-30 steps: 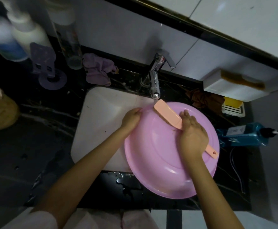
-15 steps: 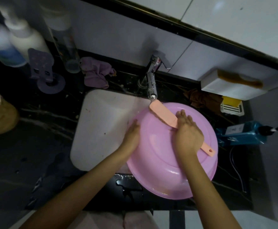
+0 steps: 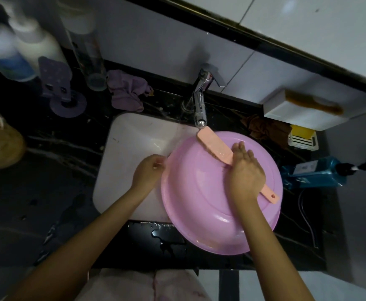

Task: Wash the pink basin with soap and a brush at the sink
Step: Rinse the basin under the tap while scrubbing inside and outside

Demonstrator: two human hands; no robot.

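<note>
The pink basin (image 3: 201, 198) lies upside down, tilted over the right side of the white sink (image 3: 132, 146) and the dark counter edge. My left hand (image 3: 148, 172) grips the basin's left rim. My right hand (image 3: 246, 174) presses a peach long-handled brush (image 3: 214, 146) bristles-down on the basin's underside; the brush head sits just below the chrome tap (image 3: 199, 105), and its handle end sticks out past my wrist at the right.
A blue pump bottle (image 3: 316, 173) lies right of the basin. A white box with a brown brush (image 3: 303, 111), a yellow soap holder (image 3: 302, 137) and a brown cloth sit behind. A purple cloth (image 3: 126, 93), bottles (image 3: 36, 46) and a purple holder stand left.
My left hand slid down the basin's left rim. The brush head moved up and left toward the tap, across the basin's underside.
</note>
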